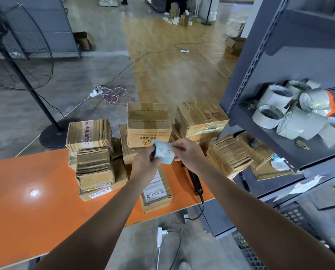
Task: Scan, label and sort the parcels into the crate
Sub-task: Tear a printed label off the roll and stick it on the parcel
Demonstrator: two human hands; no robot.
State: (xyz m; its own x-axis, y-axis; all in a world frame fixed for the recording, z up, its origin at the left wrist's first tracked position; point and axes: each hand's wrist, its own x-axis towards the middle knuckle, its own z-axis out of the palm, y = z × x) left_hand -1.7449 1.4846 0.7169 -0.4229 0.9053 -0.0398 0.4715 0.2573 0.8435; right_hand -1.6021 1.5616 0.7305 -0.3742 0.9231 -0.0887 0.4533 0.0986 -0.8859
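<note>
1. At the left, taped brown parcels (92, 166) sit stacked along the far side of the orange table (26, 182), some leaning on their neighbours.
2. My left hand (146, 161) is curled round the roll of blue labels (163, 152), fingers and thumb clamped on it, and holds it in the air above the pile.
3. My right hand (188, 152) pinches the loose end of the outer label, the one with handwriting on it. To do this well I hold the roll steady with the left and peel slowly and low, touching only a corner. That way the sticker neither tears nor folds onto its own glue.
4. Below my hands lies a flat parcel (156, 191) with its printed slip facing up. I judge this is the one to label. The sticker should go on bare cardboard beside the slip, never over the barcode, and be smoothed down from one edge.
5. Just right of it the black scanner (195, 182) lies on the table, unheld, its cable dropping off the near edge.
6. Low at the far right, under the grey shelf (279, 145), is the dark crate (293, 215). I cannot tell what it holds.
</note>
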